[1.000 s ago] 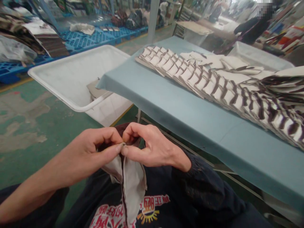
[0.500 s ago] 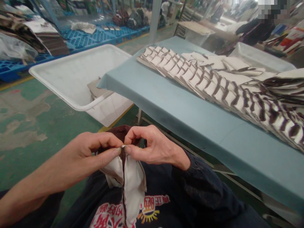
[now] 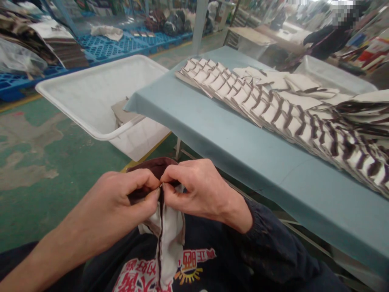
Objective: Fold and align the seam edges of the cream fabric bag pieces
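Note:
My left hand (image 3: 133, 198) pinches the top edge of a white and brown sewn fabric piece (image 3: 172, 239) between thumb and forefinger. My right hand (image 3: 194, 186) grips the same edge close beside it, the fingertips of both almost touching. What exactly lies between the fingertips is too small to make out. A dark strip runs down the middle of the white cloth, which hangs over my dark printed apron. Behind my fingers, the brown side of the piece (image 3: 154, 164) curves up, partly hidden by my hands.
A table with a light-blue cover (image 3: 212, 117) stands ahead to the right. Overlapping rows of white and brown fabric pieces (image 3: 261, 101) lie along it. Left of it is a white bin (image 3: 91, 97) with a grey-beige piece (image 3: 124, 111) inside. Blue pallets (image 3: 103, 52) and a person (image 3: 330, 38) are farther off.
Both hands have shifted slightly, still pinching the edge of the fabric piece. My right hand has turned a little and come nearer. The table and bin look the same.

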Available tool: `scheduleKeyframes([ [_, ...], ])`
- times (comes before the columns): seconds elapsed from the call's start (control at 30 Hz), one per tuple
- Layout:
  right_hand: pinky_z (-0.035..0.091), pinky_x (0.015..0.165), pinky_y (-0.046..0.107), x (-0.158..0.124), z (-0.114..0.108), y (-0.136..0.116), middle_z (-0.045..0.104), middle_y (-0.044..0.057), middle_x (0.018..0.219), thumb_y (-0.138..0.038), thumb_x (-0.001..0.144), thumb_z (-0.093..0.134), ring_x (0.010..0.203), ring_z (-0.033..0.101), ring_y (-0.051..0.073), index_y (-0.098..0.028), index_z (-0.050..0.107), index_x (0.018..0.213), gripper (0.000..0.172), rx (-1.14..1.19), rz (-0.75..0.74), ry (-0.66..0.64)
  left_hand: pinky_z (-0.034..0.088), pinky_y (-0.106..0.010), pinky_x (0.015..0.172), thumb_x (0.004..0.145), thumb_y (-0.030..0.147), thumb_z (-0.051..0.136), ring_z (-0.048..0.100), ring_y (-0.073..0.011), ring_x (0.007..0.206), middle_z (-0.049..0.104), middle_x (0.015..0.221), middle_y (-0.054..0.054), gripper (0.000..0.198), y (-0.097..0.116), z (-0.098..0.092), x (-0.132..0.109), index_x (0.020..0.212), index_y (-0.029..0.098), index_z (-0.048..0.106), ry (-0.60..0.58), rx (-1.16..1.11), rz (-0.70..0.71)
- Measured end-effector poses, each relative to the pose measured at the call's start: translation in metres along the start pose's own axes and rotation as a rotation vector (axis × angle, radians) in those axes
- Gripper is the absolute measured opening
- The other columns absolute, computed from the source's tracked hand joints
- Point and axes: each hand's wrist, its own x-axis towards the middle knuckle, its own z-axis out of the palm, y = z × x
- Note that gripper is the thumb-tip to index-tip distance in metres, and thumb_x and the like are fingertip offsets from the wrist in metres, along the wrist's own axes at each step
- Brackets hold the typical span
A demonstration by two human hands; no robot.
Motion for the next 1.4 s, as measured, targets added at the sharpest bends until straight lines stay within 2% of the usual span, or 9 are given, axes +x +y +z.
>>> scheduleKeyframes([
  [0.17,0.042,0.068,0.027,-0.002,0.004,0.002,0.073,-0.003,0.076,-0.024,0.098,0.069,0.066,0.06,0.012,-0.022,0.077,0.088,0.013,0.3,0.132,-0.07,0.042,-0.021,0.051,0.098,0.045,0.07,0.057,-0.0151,0.057,0.071,0.065,0.003,0.031,-0.013,0.005,-0.002,0.079,0.024,0.084,-0.093,-0.215,-0.167],
  [0.33,0.046,0.07,0.027,-0.003,-0.003,0.01,0.076,-0.002,0.079,-0.027,0.104,0.07,0.069,0.064,0.012,-0.021,0.078,0.091,0.018,0.401,0.121,-0.115,0.042,-0.02,0.05,0.089,0.05,0.075,0.054,-0.0146,0.057,0.069,0.064,0.001,0.031,-0.004,0.0,0.008,0.076,0.023,0.084,-0.137,-0.291,-0.253],
  [0.5,0.044,0.072,0.029,0.001,-0.012,0.009,0.082,0.003,0.084,-0.029,0.112,0.067,0.074,0.067,0.016,-0.02,0.082,0.098,0.023,0.141,-0.023,-0.131,0.043,-0.021,0.05,0.089,0.053,0.072,0.054,-0.0153,0.056,0.068,0.065,0.001,0.035,0.003,0.0,0.008,0.076,0.023,0.084,-0.149,-0.234,-0.268],
  [0.6,0.034,0.067,0.032,0.004,-0.013,0.003,0.08,0.004,0.081,-0.024,0.11,0.066,0.072,0.063,0.018,-0.021,0.081,0.094,0.022,-0.097,-0.054,-0.17,0.037,-0.021,0.049,0.091,0.049,0.067,0.05,-0.0139,0.055,0.062,0.062,0.003,0.035,0.001,0.003,0.006,0.072,0.023,0.079,-0.116,-0.148,-0.214],
  [0.7,0.025,0.063,0.035,0.005,-0.009,-0.002,0.076,0.004,0.076,-0.022,0.107,0.065,0.068,0.057,0.018,-0.022,0.076,0.087,0.023,-0.203,-0.023,-0.167,0.034,-0.021,0.049,0.093,0.045,0.065,0.047,-0.0126,0.055,0.059,0.061,0.004,0.034,-0.003,0.008,0.003,0.069,0.023,0.074,-0.061,-0.097,-0.146],
  [0.9,0.038,0.069,0.029,-0.005,0.008,0.007,0.071,-0.002,0.076,-0.022,0.097,0.072,0.069,0.057,0.014,-0.022,0.074,0.082,0.015,0.169,0.086,-0.055,0.039,-0.021,0.049,0.093,0.046,0.072,0.049,-0.0142,0.056,0.063,0.063,0.003,0.03,-0.008,0.012,0.004,0.074,0.023,0.077,-0.098,-0.262,-0.201],
  [1.0,0.04,0.07,0.028,-0.006,0.012,0.012,0.068,-0.006,0.075,-0.021,0.094,0.071,0.068,0.056,0.012,-0.023,0.071,0.081,0.013,0.338,0.179,-0.073,0.043,-0.021,0.051,0.09,0.05,0.077,0.055,-0.0157,0.06,0.067,0.066,0.001,0.031,-0.009,0.009,0.007,0.074,0.023,0.078,-0.142,-0.33,-0.247],
  [1.2,0.047,0.08,0.03,-0.003,0.01,0.014,0.073,-0.002,0.084,-0.02,0.099,0.067,0.077,0.062,0.015,-0.024,0.071,0.087,0.013,0.323,0.077,-0.087,0.038,-0.018,0.049,0.092,0.051,0.083,0.051,-0.0139,0.058,0.066,0.067,0.003,0.032,-0.021,0.005,0.005,0.078,0.023,0.076,-0.212,-0.466,-0.255],
  [1.4,0.051,0.083,0.031,-0.003,0.005,0.012,0.079,0.001,0.091,-0.03,0.11,0.066,0.083,0.068,0.017,-0.024,0.071,0.093,0.019,0.367,0.045,-0.127,0.045,-0.019,0.057,0.093,0.049,0.079,0.059,-0.0146,0.064,0.073,0.071,0.0,0.032,-0.014,-0.008,0.008,0.081,0.019,0.082,-0.225,-0.397,-0.229],
])
